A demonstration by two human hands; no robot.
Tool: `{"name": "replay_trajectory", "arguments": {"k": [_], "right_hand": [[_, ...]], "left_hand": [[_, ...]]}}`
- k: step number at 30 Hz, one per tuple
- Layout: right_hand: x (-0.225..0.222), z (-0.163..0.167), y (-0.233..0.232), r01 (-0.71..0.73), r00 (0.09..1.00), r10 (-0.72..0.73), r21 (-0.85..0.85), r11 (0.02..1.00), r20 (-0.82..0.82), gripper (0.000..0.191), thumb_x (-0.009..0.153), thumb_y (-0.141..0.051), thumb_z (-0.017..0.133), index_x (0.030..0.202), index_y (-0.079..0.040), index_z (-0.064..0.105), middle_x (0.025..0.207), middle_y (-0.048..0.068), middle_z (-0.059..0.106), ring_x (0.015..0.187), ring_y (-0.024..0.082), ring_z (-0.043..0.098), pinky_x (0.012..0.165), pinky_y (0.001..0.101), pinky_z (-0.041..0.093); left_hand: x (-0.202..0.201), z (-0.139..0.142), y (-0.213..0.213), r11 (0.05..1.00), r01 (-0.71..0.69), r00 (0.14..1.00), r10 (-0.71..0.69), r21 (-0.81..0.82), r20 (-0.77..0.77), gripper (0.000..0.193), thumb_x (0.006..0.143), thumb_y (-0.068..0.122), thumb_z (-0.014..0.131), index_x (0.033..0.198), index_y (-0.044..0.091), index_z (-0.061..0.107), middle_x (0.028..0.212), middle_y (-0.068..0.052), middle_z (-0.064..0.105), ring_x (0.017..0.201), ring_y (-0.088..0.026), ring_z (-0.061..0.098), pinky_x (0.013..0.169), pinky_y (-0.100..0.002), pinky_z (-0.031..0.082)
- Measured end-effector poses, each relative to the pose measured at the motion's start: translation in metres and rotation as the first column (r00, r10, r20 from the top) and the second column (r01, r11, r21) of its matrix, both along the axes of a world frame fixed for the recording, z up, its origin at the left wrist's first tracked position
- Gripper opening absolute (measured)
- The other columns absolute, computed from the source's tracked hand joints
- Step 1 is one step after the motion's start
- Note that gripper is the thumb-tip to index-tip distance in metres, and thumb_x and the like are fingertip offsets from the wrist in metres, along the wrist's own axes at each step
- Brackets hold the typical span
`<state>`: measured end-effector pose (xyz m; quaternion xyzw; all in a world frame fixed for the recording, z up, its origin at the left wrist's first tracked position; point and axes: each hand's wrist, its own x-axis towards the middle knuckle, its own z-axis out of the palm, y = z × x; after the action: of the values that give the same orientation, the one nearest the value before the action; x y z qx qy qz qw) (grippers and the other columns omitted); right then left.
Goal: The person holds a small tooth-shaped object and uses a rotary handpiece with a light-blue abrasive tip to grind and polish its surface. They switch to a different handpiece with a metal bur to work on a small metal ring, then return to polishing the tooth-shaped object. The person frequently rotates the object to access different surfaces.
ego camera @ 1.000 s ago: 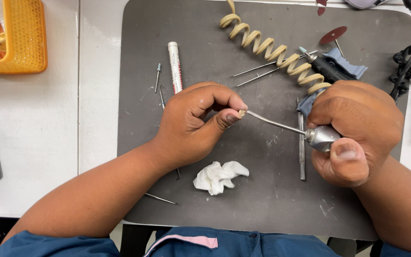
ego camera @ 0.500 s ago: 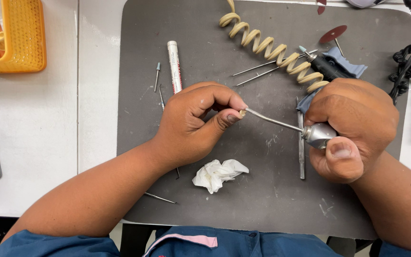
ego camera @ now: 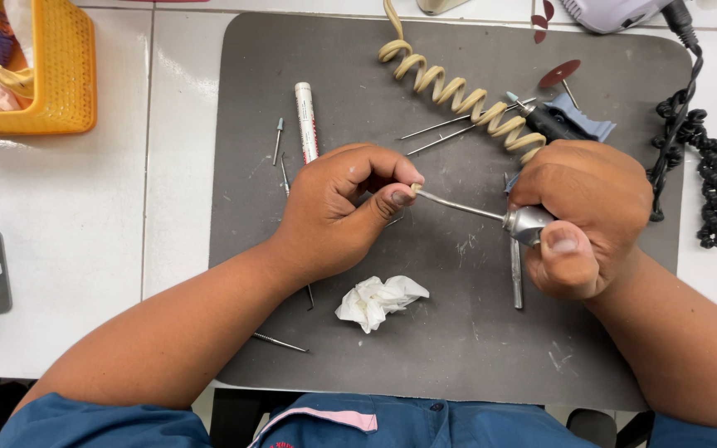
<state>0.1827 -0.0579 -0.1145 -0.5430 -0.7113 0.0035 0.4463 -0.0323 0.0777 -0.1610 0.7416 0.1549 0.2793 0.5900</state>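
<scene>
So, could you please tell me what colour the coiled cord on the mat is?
The coiled cord is cream-beige, clearest in the head view, lying on the dark grey mat.

The person wears a blue work shirt with short sleeves and a pink strip at the collar. Both forearms are bare, with no gloves on the left hand (ego camera: 338, 211) or the right hand (ego camera: 587, 216).

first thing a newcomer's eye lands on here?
The two hands meeting mid-mat: the right hand grips a metal handpiece whose thin shaft reaches the fingertips of the left hand, which pinch something too small to identify. Next, the cream coiled cord running diagonally across the grey mat, and the yellow basket at the top left.
</scene>
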Motion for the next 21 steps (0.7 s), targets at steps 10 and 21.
{"name": "replay_trajectory", "arguments": {"k": [10,21], "right_hand": [[-0.024,0.042,0.020,0.203,0.976,-0.191,-0.113,0.973,0.107,0.040,0.102,-0.031,0.040,0.086,0.002,0.058,0.076,0.015,0.053,0.069,0.032,0.052,0.065,0.0440,0.040],[-0.079,0.039,0.110,0.024,0.743,-0.046,0.043,0.999,0.667,0.029,0.086,-0.034,0.077,0.095,-0.007,0.070,0.096,0.014,0.068,0.094,0.031,0.064,0.078,0.0436,0.049]], "left_hand": [[-0.009,-0.008,-0.003,0.949,0.009,0.940,0.100,-0.315,0.328,0.011,0.112,0.015,0.057,0.119,0.007,0.055,0.103,-0.003,0.063,0.091,-0.009,0.064,0.084,-0.025,0.056],[-0.018,-0.006,-0.017,0.997,-0.066,0.841,0.033,0.042,0.540,0.009,0.112,0.003,0.062,0.117,0.004,0.054,0.110,-0.010,0.065,0.086,-0.009,0.066,0.079,-0.021,0.056]]}}
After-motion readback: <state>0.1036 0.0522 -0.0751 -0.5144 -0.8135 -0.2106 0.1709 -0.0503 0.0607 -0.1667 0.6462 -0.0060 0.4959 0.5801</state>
